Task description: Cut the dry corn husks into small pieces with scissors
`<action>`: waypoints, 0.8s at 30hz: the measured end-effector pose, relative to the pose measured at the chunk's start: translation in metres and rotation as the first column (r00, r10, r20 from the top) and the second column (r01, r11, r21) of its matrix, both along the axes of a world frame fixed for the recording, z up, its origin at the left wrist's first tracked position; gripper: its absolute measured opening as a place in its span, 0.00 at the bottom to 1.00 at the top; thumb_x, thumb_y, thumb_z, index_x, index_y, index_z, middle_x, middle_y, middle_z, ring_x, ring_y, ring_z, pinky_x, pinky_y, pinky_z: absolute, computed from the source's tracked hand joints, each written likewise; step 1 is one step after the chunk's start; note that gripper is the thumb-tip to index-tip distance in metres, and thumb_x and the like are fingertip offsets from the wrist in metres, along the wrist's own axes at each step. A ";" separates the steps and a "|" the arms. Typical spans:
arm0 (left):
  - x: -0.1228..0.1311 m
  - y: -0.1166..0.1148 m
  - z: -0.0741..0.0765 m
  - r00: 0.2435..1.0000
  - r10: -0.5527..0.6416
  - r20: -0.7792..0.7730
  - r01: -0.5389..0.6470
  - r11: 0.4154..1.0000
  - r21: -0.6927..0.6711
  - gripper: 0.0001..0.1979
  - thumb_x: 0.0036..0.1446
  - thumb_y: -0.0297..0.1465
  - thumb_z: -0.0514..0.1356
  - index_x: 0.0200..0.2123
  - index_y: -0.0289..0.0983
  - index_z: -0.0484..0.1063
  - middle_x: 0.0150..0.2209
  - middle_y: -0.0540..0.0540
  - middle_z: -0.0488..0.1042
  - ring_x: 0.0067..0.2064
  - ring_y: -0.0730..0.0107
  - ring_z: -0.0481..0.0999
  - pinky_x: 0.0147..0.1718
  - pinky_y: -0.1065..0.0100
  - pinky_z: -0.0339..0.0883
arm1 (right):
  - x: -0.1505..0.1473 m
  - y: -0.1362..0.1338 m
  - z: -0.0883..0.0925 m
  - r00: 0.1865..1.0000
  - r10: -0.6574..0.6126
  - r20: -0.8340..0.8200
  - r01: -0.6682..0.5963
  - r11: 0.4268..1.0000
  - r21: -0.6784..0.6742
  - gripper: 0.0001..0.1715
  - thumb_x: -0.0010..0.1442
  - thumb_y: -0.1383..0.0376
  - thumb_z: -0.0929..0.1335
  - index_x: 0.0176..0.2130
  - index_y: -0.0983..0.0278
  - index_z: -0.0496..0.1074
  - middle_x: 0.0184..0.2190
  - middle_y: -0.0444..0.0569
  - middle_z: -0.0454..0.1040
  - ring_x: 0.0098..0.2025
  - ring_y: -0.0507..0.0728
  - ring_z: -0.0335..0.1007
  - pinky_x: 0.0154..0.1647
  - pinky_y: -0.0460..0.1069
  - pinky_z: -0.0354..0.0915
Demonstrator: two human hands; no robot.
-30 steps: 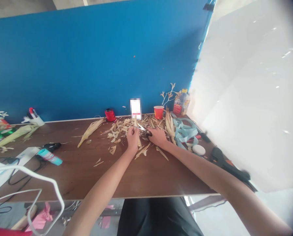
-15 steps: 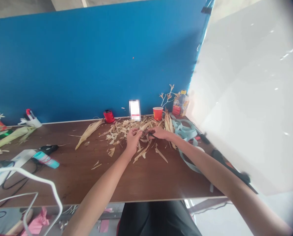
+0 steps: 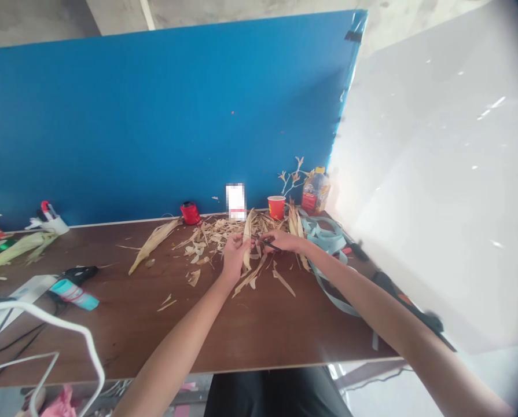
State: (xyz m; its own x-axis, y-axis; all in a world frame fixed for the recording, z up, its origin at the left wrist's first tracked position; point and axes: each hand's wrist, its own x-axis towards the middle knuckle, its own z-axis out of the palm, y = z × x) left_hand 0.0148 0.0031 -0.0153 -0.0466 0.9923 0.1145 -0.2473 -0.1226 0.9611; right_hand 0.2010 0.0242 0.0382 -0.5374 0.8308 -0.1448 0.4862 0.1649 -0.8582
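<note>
Over the pile of scraps, my left hand (image 3: 234, 258) is closed on a pale strip of corn husk (image 3: 248, 246), which stands nearly upright between thumb and fingers. Close by on the right, my right hand (image 3: 283, 240) grips dark scissors (image 3: 271, 246); their tips are by the husk, and I cannot tell if they touch it. Dry husk scraps (image 3: 217, 230) lie heaped behind and around both hands. A longer cut piece (image 3: 285, 282) rests on the brown table (image 3: 259, 330) in front.
Behind the heap stand a red paper cup (image 3: 276, 207), a red spool (image 3: 190, 213) and a plastic bottle (image 3: 315, 191). A whole dry husk (image 3: 154, 246) lies left. Pale blue ribbon (image 3: 328, 237) is coiled right. A blue panel (image 3: 167, 121) closes off the back.
The husk strip in my left hand has turned from slanting to nearly upright. My right hand with the scissors stays beside it. The whole view has shifted slightly.
</note>
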 end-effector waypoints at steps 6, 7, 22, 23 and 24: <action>-0.001 -0.003 -0.005 0.992 0.002 -0.129 0.008 0.997 0.078 0.24 0.48 0.37 0.65 0.46 0.38 0.60 0.29 0.46 0.76 0.34 0.63 0.78 0.37 0.63 0.69 | 0.004 0.000 0.004 0.997 0.074 0.022 -0.073 0.997 -0.037 0.21 0.43 0.64 0.70 0.41 0.63 0.75 0.28 0.43 0.73 0.26 0.50 0.63 0.25 0.44 0.57; -0.001 -0.003 -0.005 0.989 -0.003 -0.145 0.017 0.995 0.097 0.25 0.48 0.37 0.65 0.47 0.38 0.60 0.29 0.47 0.75 0.34 0.63 0.78 0.37 0.62 0.69 | 0.004 0.001 0.004 0.996 0.088 0.026 -0.087 0.995 -0.037 0.21 0.44 0.64 0.70 0.41 0.64 0.75 0.28 0.43 0.73 0.26 0.50 0.63 0.25 0.44 0.58; -0.001 -0.005 -0.002 0.977 0.007 -0.214 0.011 0.997 0.079 0.38 0.42 0.35 0.69 0.56 0.41 0.58 0.42 0.44 0.69 0.33 0.72 0.74 0.37 0.65 0.69 | 0.015 0.004 0.011 0.987 0.123 0.102 -0.115 0.990 -0.080 0.19 0.43 0.62 0.72 0.37 0.65 0.77 0.20 0.42 0.72 0.22 0.50 0.64 0.19 0.42 0.55; -0.001 -0.005 -0.002 0.975 0.005 -0.223 0.015 0.996 0.084 0.38 0.42 0.35 0.69 0.56 0.42 0.58 0.46 0.42 0.68 0.33 0.72 0.74 0.37 0.65 0.69 | 0.016 0.004 0.011 0.985 0.138 0.107 -0.129 0.988 -0.081 0.19 0.43 0.62 0.72 0.38 0.65 0.77 0.19 0.41 0.71 0.21 0.49 0.63 0.19 0.42 0.54; -0.001 -0.006 -0.001 0.973 0.001 -0.232 0.021 0.995 0.094 0.37 0.42 0.34 0.69 0.56 0.42 0.59 0.49 0.41 0.67 0.34 0.72 0.73 0.37 0.66 0.69 | 0.016 0.004 0.011 0.981 0.156 0.111 -0.147 0.986 -0.081 0.20 0.43 0.61 0.72 0.38 0.65 0.77 0.18 0.41 0.70 0.20 0.49 0.62 0.19 0.42 0.54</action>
